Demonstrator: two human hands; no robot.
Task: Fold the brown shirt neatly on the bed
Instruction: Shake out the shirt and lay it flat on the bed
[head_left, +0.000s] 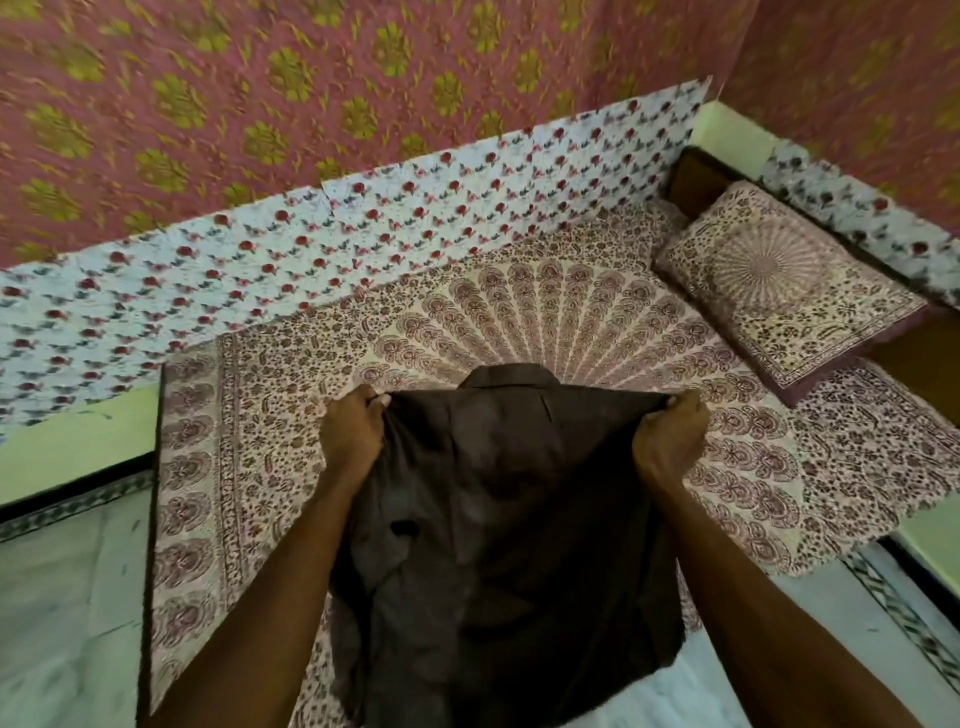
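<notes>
The brown shirt (498, 519) hangs spread out in front of me, above the near part of the bed (545, 322), its collar at the top and its hem drooping toward me. My left hand (353, 431) grips the shirt at its left shoulder. My right hand (670, 441) grips the right shoulder. Both hands are at about the same height, holding the cloth taut between them. The bed is covered by a cream sheet with a maroon fan and flower print.
A pillow (789, 291) in the same print lies at the bed's right end. Flowered white panels (311, 249) line the wall behind the bed, under pink patterned wallpaper. Pale floor (62, 623) shows at the left and lower right.
</notes>
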